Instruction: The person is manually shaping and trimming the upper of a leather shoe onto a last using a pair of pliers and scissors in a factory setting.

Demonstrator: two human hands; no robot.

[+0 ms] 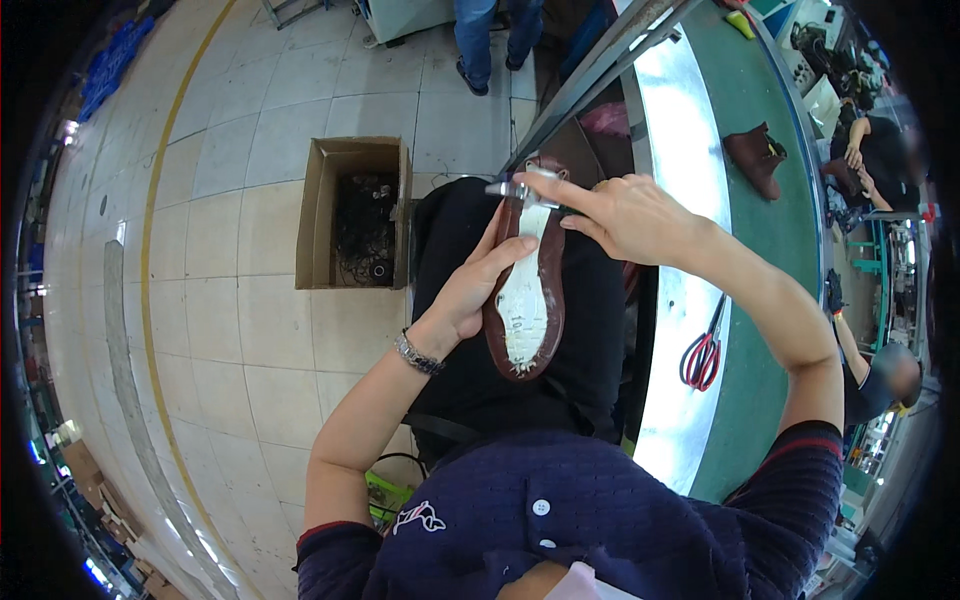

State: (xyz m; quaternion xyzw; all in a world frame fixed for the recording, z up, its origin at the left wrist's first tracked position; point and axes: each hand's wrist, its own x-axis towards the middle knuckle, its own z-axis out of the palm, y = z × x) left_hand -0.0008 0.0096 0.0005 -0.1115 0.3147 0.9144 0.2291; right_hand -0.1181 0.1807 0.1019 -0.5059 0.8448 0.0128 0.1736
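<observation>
A brown leather shoe upper (pixel 552 285) lies bottom up across my lap, its toe toward me. White material covers the middle of its underside, with ragged bits at the toe. My left hand (pixel 476 284) is wrapped round the left side, the thumb pressed on the white bottom. Closed round a silver metal hand tool (pixel 507 189), my right hand (pixel 640 215) is over the heel end. The tool's head lies across the shoe and sticks out to the left. My fingers hide its handle, so I cannot tell its exact kind.
An open cardboard box (pixel 303 235) with dark stringy scraps stands on the tiled floor at left. On the bench to my right lie red-handled scissors (pixel 701 362) and a brown boot (pixel 755 160). A metal frame bar (pixel 580 95) slants ahead. Other people are at far right and ahead.
</observation>
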